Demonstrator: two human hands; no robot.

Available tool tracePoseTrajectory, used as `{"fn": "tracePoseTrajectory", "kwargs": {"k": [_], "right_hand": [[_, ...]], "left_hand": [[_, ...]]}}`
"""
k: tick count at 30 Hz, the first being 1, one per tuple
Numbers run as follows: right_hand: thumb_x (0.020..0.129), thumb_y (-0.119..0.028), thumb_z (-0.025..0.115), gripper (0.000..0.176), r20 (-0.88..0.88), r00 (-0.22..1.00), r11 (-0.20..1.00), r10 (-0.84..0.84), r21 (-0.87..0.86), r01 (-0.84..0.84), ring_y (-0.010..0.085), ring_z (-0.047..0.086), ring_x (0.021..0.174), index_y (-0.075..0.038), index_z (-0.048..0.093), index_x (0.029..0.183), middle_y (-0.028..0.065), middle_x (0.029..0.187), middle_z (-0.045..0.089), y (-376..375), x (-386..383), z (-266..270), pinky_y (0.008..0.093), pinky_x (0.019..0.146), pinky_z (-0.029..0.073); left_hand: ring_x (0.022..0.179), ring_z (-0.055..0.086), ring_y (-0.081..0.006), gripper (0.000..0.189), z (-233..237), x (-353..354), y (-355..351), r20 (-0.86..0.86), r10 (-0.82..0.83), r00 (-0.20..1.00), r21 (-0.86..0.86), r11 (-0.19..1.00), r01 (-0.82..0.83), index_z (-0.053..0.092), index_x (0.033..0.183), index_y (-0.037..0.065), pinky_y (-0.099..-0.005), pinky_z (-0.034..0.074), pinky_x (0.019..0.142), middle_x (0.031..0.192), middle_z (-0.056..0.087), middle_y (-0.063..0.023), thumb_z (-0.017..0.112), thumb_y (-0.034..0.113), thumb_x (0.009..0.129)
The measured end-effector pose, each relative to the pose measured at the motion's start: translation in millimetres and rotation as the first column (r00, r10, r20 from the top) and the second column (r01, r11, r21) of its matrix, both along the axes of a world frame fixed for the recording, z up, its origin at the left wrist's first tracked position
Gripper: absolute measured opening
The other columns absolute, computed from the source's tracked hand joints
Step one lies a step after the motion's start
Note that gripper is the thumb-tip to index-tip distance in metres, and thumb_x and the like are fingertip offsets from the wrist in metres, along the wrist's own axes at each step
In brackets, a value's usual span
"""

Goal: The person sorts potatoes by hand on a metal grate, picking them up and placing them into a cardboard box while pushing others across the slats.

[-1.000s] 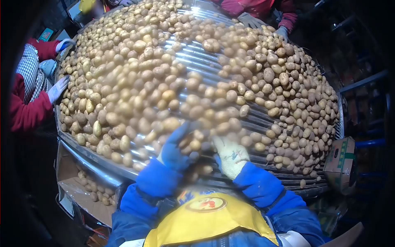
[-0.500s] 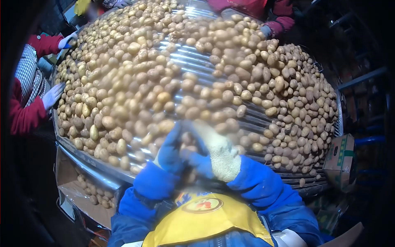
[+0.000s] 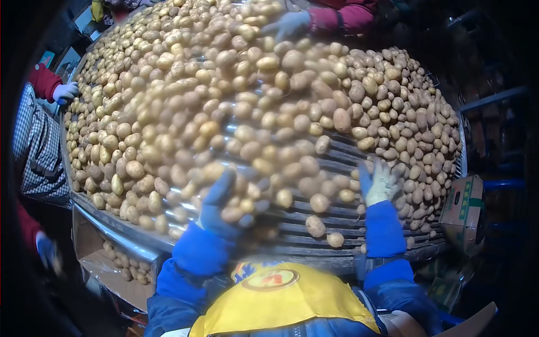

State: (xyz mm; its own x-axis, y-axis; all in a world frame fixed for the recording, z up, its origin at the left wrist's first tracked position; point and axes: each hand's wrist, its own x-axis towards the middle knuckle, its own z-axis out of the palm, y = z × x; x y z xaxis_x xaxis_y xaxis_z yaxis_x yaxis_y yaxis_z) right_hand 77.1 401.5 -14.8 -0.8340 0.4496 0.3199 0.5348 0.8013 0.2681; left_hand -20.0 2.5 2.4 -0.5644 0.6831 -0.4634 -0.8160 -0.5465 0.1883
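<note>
Your hands are apart, with the right one now at the right-hand pile

At the far left, a co-worker's upper hand point(image 3: 66, 92) stays at the table rim, while their lower hand point(image 3: 48, 250), blurred, has left it and hangs below. Beneath the rim, an open cardboard box point(image 3: 115, 275) has potatoes in it.

Your left hand point(image 3: 218, 205) remains near the front of the slatted table point(image 3: 348, 160), its fingers part-open and spread around a few potatoes point(image 3: 231, 214); blur hides whether any are firmly held. The potatoes cover most of the table, but more slats show in front of you than half a second ago, while the far slats are now largely covered. At the top, another co-worker's hand point(image 3: 289, 25) has come in over the heap.

Your right hand point(image 3: 380, 182), then beside your left, has swung right. It is open, fingers spread at the pile's edge, with nothing visibly gripped. Farther right, a green-taped carton point(image 3: 463, 213) sits beside the table.
</note>
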Motion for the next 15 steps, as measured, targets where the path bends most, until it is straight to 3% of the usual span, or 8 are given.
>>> {"fn": "tracePoseTrajectory", "kwargs": {"k": [1, 3, 4, 7, 9, 11, 13, 15], "right_hand": [[0.092, -0.051, 0.079, 0.061, -0.124, 0.992, 0.801, -0.025, -0.597, -0.054, 0.0359, 0.058, 0.13, -0.014, 0.067, 0.14, 0.0171, 0.138, 0.066, 2, -11, -19, 0.0577, 0.106, 0.044], [0.098, -0.058, 0.067, 0.07, 0.16, 0.984, 0.932, 0.08, -0.363, -0.017, 0.0434, 0.053, 0.138, -0.022, 0.056, 0.157, 0.0247, 0.168, 0.036, -71, -32, -3, 0.063, 0.12, 0.033], [0.1, -0.059, 0.063, 0.071, 0.23, 0.968, 0.9, 0.1, -0.435, 0.01, 0.046, 0.048, 0.144, -0.021, 0.054, 0.159, 0.0254, 0.174, 0.025, -94, -42, 2, 0.0626, 0.125, 0.029], [0.102, -0.039, 0.071, 0.058, -0.318, 0.885, 0.242, 0.341, -0.88, -0.409, 0.0416, 0.054, 0.141, -0.011, 0.059, 0.152, 0.0237, 0.164, 0.046, -110, -47, 3, 0.0486, 0.12, 0.044], [0.101, -0.026, 0.074, 0.054, -0.398, 0.869, 0.198, 0.295, -0.864, -0.463, 0.0359, 0.058, 0.137, -0.008, 0.061, 0.15, 0.0207, 0.155, 0.056, -109, -45, 44, 0.0439, 0.117, 0.047], [0.099, -0.009, 0.076, 0.051, -0.354, 0.928, 0.341, 0.113, -0.864, -0.371, 0.0274, 0.068, 0.121, -0.003, 0.062, 0.147, 0.0145, 0.143, 0.066, -105, -33, 68, 0.0403, 0.107, 0.054], [0.099, -0.013, 0.076, 0.048, -0.202, 0.953, 0.173, -0.224, -0.971, -0.165, 0.0255, 0.073, 0.1, -0.004, 0.064, 0.145, 0.0102, 0.135, 0.069, -74, -17, 67, 0.0436, 0.094, 0.06], [0.099, -0.016, 0.077, 0.046, -0.064, 0.955, 0.281, -0.288, -0.96, 0.021, 0.0269, 0.074, 0.09, -0.005, 0.066, 0.142, 0.0105, 0.13, 0.072, -51, 3, 71, 0.0445, 0.088, 0.061]], "left_hand": [[0.099, 0.07, -0.0288, 0.055, 2, 0, 0, -0.02, -0.011, 1.0, -0.01, 1.0, 0.011, 0.063, 0.138, 0.013, -0.0398, 0.062, 0.082, 0.125, 0.069, -0.0119, 0.061, 0.058, 0.106], [0.098, 0.07, -0.029, 0.054, 2, 2, 4, 0.027, 0.022, 0.999, -0.018, 1.0, -0.021, 0.063, 0.138, 0.013, -0.042, 0.061, 0.083, 0.123, 0.07, -0.0114, 0.061, 0.057, 0.106], [0.098, 0.07, -0.0291, 0.054, 1, 1, 4, 0.046, 0.05, 0.998, -0.021, 0.999, -0.049, 0.063, 0.137, 0.013, -0.0431, 0.061, 0.084, 0.122, 0.07, -0.0112, 0.061, 0.057, 0.106], [0.098, 0.07, -0.0295, 0.054, -7, 0, 0, -0.037, 0.036, 0.999, 0.036, 0.999, -0.034, 0.063, 0.138, 0.012, -0.0461, 0.06, 0.087, 0.119, 0.071, -0.0111, 0.061, 0.056, 0.106], [0.098, 0.07, -0.0304, 0.054, -6, 1, 1, 0.0, 0.063, 0.998, 0.008, 0.998, -0.063, 0.063, 0.138, 0.011, -0.0466, 0.061, 0.087, 0.117, 0.071, -0.0111, 0.062, 0.055, 0.106], [0.099, 0.07, -0.0315, 0.054, -5, 3, 0, 0.012, 0.079, 0.997, 0.005, 0.997, -0.079, 0.063, 0.138, 0.011, -0.0474, 0.061, 0.087, 0.117, 0.071, -0.0113, 0.062, 0.054, 0.106], [0.101, 0.07, -0.0325, 0.054, -4, 3, 1, -0.006, 0.078, 0.997, 0.036, 0.996, -0.078, 0.063, 0.139, 0.011, -0.0484, 0.061, 0.089, 0.118, 0.071, -0.0115, 0.063, 0.054, 0.106], [0.102, 0.07, -0.0328, 0.054, 0, 3, 2, 0.0, 0.095, 0.995, -0.034, 0.995, -0.095, 0.063, 0.14, 0.011, -0.0485, 0.06, 0.091, 0.118, 0.071, -0.012, 0.063, 0.053, 0.106]]}}
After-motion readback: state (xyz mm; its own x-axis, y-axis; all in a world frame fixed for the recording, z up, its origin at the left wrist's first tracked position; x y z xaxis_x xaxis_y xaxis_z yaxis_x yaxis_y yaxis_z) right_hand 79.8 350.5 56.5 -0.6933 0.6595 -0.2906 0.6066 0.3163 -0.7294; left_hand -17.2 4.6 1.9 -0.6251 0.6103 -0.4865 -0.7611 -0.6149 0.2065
